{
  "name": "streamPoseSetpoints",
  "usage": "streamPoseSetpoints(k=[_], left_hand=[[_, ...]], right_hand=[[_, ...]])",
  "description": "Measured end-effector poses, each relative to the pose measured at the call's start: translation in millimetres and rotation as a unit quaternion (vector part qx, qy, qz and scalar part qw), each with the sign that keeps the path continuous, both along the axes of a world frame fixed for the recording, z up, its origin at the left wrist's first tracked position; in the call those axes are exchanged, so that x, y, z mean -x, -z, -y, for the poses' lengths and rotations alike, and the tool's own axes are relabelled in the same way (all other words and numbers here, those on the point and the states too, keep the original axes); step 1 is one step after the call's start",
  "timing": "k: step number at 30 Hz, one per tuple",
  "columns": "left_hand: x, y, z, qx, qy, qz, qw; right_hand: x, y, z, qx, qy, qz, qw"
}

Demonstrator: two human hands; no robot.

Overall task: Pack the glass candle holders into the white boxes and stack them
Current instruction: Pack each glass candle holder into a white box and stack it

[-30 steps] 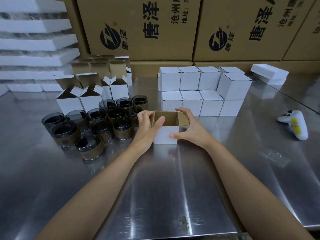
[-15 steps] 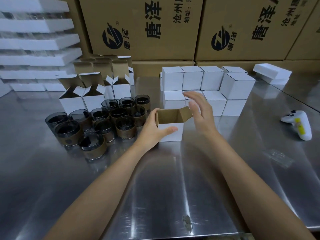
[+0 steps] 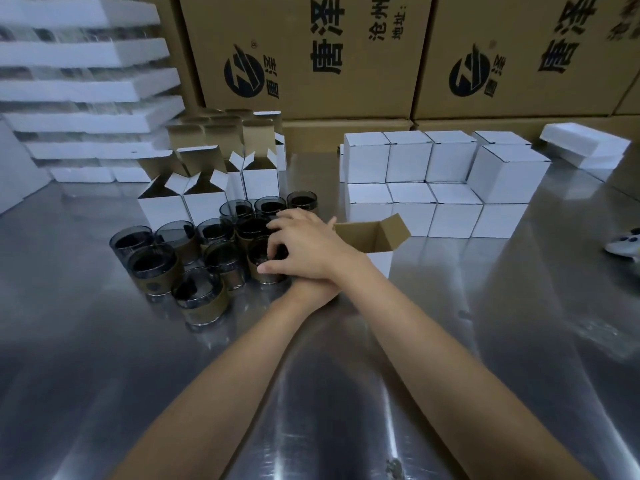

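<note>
Closed boxes (image 3: 412, 161) are sitting stacked; right hand (image 3: 304, 244) is gripping a candle holder (image 3: 273, 278), many more waiting; left hand (image 3: 310, 291) covered, can't tell.

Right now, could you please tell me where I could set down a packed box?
Bare steel table lies right of the open white cardboard box, before the stacked closed white boxes. Another patch lies left of the dark glass candle holders. Crowded: around that cluster, where the right hand grips one.
</note>
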State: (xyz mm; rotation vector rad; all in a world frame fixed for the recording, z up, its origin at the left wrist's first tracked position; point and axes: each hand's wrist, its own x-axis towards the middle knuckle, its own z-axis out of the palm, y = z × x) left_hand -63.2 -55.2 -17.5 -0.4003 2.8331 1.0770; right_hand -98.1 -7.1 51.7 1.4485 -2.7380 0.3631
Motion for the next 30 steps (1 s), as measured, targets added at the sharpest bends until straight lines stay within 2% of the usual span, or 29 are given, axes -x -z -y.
streamPoseSetpoints(k=[2,3,4,5,6,7,8,9,10,11,12,13,14,15,17,19,24,30], left_hand=[[-11,18,17,-0.017,0.011,-0.049,0.999],[-20,15,23,0.005,-0.017,-0.038,0.999],[-18,6,23,0.065,-0.061,-0.007,0.996],[-12,2,20,0.137,-0.063,0.073,0.986],[-6,0,17,0.284,-0.004,0.148,0.947],[-5,-3,13,0.399,0.067,0.215,0.889],[-1,-7,7,0.461,0.105,0.247,0.846],[4,-10,5,0.458,0.096,0.252,0.847],[6,-13,8,0.42,0.065,0.229,0.876],[3,-14,12,0.275,-0.013,0.167,0.947],[-3,-2,19,0.123,-0.01,0.004,0.992],[-10,14,18,-0.044,0.028,-0.117,0.992],[-4,7,2,-0.085,0.073,-0.188,0.976],[-6,-10,-6,-0.154,0.062,-0.214,0.963],[-7,-19,-7,-0.19,0.099,-0.255,0.943],[-4,-18,-9,-0.209,0.107,-0.256,0.938],[-1,-15,-6,-0.228,0.104,-0.23,0.94],[0,-14,-6,-0.218,0.101,-0.198,0.95]], right_hand=[[1,4,1,-0.002,0.005,-0.002,1.0],[1,4,2,0.001,0.007,0.004,1.0],[1,4,2,0.002,0.006,0.007,1.0],[1,4,3,0.001,0.001,0.004,1.0],[2,3,3,-0.001,-0.005,0.0,1.0],[2,3,2,0.001,-0.011,-0.001,1.0],[1,1,1,0.007,-0.013,0.006,1.0],[0,-1,-1,0.023,-0.01,0.023,0.999],[-3,-6,-4,0.051,-0.004,0.055,0.997],[-5,-12,-9,0.097,0.001,0.101,0.99],[-7,-20,-15,0.157,0.002,0.152,0.976],[-7,-29,-24,0.216,0.0,0.197,0.956],[-6,-39,-35,0.264,-0.002,0.23,0.937],[-4,-49,-47,0.297,-0.004,0.249,0.922],[1,-65,-75,0.32,-0.003,0.256,0.912],[6,-73,-100,0.317,0.014,0.249,0.915],[23,-67,-138,0.293,0.049,0.258,0.919],[28,-61,-137,0.208,0.056,0.237,0.947]])
